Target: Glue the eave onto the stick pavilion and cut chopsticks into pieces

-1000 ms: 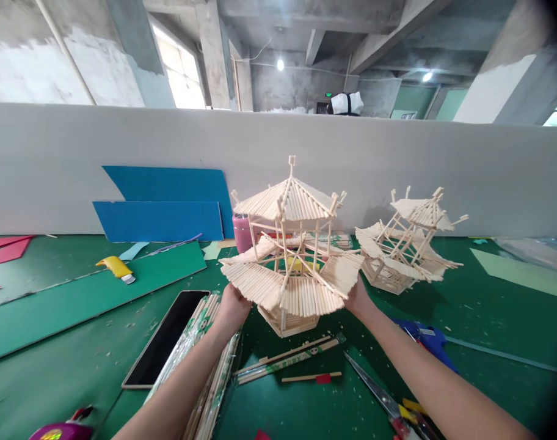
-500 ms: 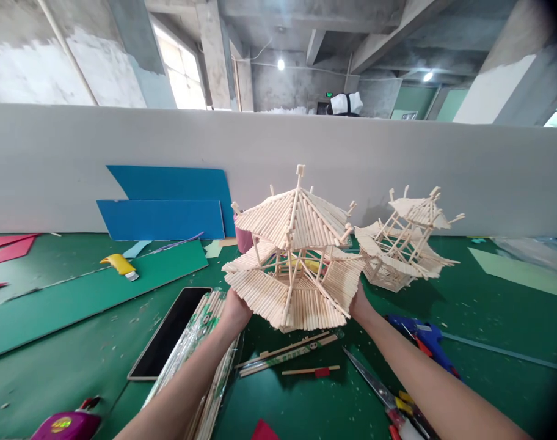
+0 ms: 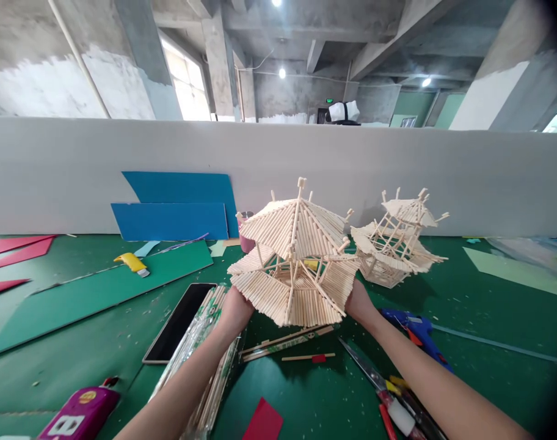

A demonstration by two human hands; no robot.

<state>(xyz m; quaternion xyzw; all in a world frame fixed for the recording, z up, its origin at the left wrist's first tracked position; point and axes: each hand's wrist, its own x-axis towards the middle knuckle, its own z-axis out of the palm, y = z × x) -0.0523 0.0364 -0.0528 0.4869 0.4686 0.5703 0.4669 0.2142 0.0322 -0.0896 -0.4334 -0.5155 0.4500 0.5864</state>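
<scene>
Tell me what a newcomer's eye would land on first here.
First, the two-tiered pavilion model of pale wooden sticks, held up at the centre between the left hand and right hand. Next, a second, tilted stick pavilion standing on the green table just to its right. Bright blue boards lean against the grey partition behind.

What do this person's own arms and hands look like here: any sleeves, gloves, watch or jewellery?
Both forearms are bare right up to the bottom edge of the picture, with no sleeve showing. The left hand and right hand wear no gloves. No watch, bracelet or ring shows on either wrist or hand, though the fingers are mostly hidden from the camera. No marks or tape are visible.
</scene>
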